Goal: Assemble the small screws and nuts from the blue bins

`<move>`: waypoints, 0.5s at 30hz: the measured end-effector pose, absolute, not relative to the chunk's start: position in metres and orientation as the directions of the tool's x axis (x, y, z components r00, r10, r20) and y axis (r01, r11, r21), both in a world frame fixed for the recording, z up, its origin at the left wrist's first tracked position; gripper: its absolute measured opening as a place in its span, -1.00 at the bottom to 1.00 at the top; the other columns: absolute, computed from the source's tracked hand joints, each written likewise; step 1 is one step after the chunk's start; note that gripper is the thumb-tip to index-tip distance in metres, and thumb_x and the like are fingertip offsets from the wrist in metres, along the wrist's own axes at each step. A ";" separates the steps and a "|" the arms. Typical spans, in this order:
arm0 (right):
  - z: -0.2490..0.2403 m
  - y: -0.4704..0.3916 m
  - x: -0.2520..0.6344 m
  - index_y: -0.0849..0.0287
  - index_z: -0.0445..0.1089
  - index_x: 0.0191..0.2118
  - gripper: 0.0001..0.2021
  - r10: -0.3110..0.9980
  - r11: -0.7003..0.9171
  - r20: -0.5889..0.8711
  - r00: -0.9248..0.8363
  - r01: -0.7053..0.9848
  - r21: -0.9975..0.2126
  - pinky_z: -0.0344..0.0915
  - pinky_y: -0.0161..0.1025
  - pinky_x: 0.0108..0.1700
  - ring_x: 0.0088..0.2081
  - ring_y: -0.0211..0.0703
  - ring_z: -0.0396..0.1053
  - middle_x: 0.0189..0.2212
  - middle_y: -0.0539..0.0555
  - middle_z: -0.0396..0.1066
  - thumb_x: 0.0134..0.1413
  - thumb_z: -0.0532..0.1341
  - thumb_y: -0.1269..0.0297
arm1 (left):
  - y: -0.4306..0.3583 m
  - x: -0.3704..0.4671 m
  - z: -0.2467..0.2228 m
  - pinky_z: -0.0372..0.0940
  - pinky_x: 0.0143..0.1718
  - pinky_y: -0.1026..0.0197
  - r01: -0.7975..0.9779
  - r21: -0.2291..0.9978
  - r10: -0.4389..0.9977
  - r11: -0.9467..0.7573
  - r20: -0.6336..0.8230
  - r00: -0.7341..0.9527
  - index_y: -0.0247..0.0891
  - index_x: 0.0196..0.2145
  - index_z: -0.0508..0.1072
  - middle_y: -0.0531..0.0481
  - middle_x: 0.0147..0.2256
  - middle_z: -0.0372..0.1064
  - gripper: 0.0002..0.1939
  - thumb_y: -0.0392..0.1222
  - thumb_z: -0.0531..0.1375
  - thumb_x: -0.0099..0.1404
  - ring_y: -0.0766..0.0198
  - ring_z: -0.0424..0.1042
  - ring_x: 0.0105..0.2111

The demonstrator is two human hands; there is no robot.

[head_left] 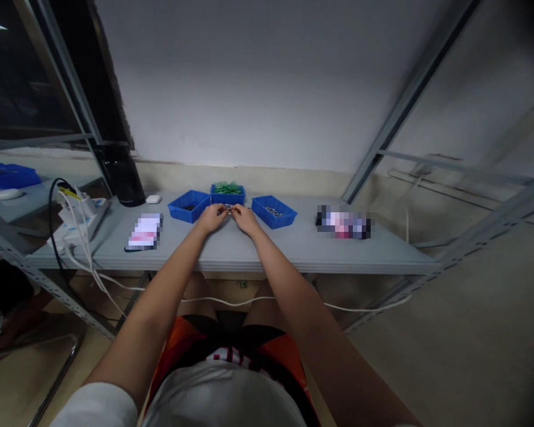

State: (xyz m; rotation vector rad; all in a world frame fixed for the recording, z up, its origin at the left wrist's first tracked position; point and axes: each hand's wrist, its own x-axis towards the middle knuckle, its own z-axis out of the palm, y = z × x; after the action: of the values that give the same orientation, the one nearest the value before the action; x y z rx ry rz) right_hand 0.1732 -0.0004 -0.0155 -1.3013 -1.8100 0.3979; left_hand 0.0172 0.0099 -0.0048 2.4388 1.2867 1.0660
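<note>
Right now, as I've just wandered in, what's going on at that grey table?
A person's bare left hand and bare right hand meet over small shiny metallic pieces at the grey tabletop. Their fingers hide whether anything is gripped. Around them stand three rectangular blue trays: the left blue tray has dark contents, the rear blue tray holds green pieces, and the right blue tray holds small silvery pieces.
</note>
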 end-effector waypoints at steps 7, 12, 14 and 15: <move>-0.016 0.000 0.174 0.18 0.43 -0.18 -0.76 0.890 0.403 0.445 -0.095 0.618 -0.674 0.26 -0.25 -0.12 -0.27 -0.19 0.38 -0.30 0.08 0.48 0.15 0.04 0.35 | 0.009 0.017 -0.004 0.24 -0.30 0.24 0.649 0.463 0.781 -0.604 0.508 0.364 -0.34 -0.28 0.50 -0.12 -0.33 0.48 -0.72 -0.13 0.07 0.24 0.24 0.38 -0.40; -0.014 -0.002 0.174 0.17 0.43 -0.20 -0.77 0.893 0.400 0.441 -0.096 0.621 -0.674 0.26 -0.24 -0.11 -0.27 -0.18 0.38 -0.31 0.07 0.48 0.14 0.05 0.35 | 0.007 0.018 -0.003 0.23 -0.31 0.23 0.645 0.471 0.785 -0.602 0.498 0.369 -0.35 -0.30 0.50 -0.12 -0.35 0.48 -0.72 -0.13 0.06 0.24 0.24 0.37 -0.41; -0.015 -0.002 0.174 0.17 0.43 -0.20 -0.77 0.893 0.401 0.440 -0.095 0.612 -0.682 0.26 -0.24 -0.12 -0.27 -0.18 0.38 -0.31 0.07 0.47 0.13 0.05 0.36 | 0.007 0.018 -0.003 0.24 -0.31 0.23 0.645 0.473 0.786 -0.600 0.501 0.363 -0.34 -0.29 0.50 -0.12 -0.35 0.47 -0.72 -0.13 0.06 0.24 0.24 0.37 -0.40; -0.016 -0.001 0.174 0.17 0.43 -0.20 -0.77 0.891 0.406 0.444 -0.096 0.605 -0.685 0.26 -0.24 -0.13 -0.28 -0.18 0.38 -0.32 0.07 0.47 0.13 0.05 0.36 | 0.007 0.018 -0.003 0.24 -0.30 0.23 0.646 0.474 0.787 -0.598 0.501 0.361 -0.34 -0.29 0.50 -0.12 -0.35 0.47 -0.72 -0.12 0.06 0.24 0.24 0.37 -0.40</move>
State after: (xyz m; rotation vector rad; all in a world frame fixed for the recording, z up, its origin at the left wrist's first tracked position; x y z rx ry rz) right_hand 0.1743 -0.0013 -0.0156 -1.2952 -1.8016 0.4175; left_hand 0.0179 0.0067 -0.0028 2.4237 1.2946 1.0598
